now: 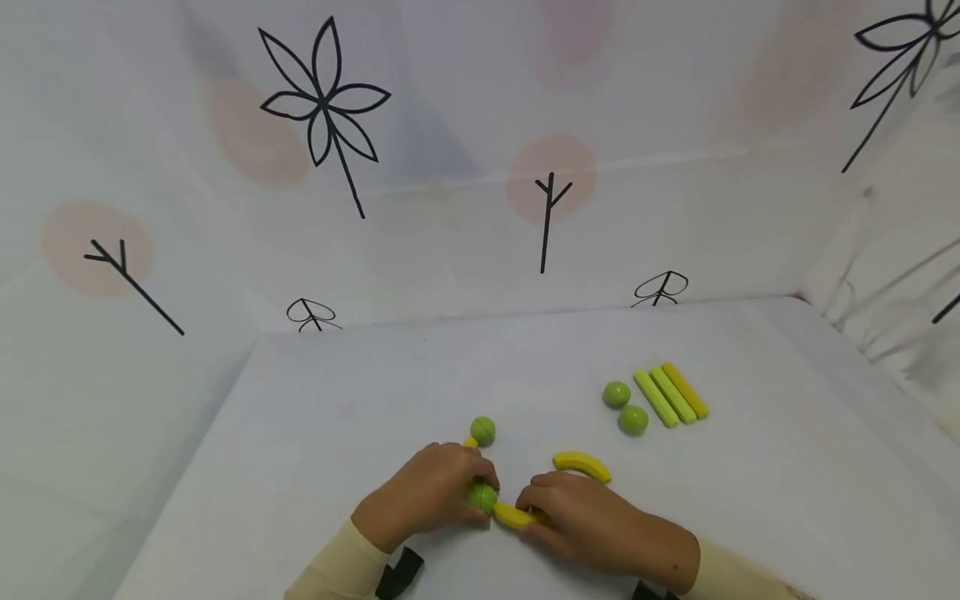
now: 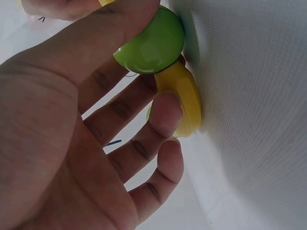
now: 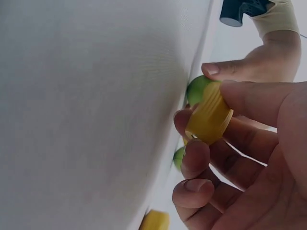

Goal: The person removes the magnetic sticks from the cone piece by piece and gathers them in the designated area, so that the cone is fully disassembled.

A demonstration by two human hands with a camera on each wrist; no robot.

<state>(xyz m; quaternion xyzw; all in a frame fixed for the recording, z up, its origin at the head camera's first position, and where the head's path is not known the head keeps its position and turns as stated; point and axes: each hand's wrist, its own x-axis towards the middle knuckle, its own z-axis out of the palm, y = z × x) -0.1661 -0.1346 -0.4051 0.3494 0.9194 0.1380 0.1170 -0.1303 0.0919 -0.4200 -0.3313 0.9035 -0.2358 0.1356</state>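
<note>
On the white table my left hand (image 1: 435, 492) grips a glossy green ball (image 1: 482, 497) scored with thin lines, thumb and fingers on either side. A yellow piece (image 2: 184, 98) touches that ball and lies mostly beneath the left fingers. Just beyond it sits a second green ball (image 1: 483, 430). My right hand (image 1: 588, 521) pinches a curved yellow piece (image 3: 211, 115), banana-like in shape, between thumb and fingers. The near end of this piece (image 1: 512, 516) meets the gripped ball or stands very close to it. Another curved yellow piece (image 1: 582, 465) lies just behind the right hand.
Toward the back right, two green balls (image 1: 633, 420) lie beside two pale green sticks (image 1: 656, 398) and one yellow stick (image 1: 686, 390). A white cloth wall (image 1: 450, 250) with black plant drawings rises behind the table (image 1: 360, 392).
</note>
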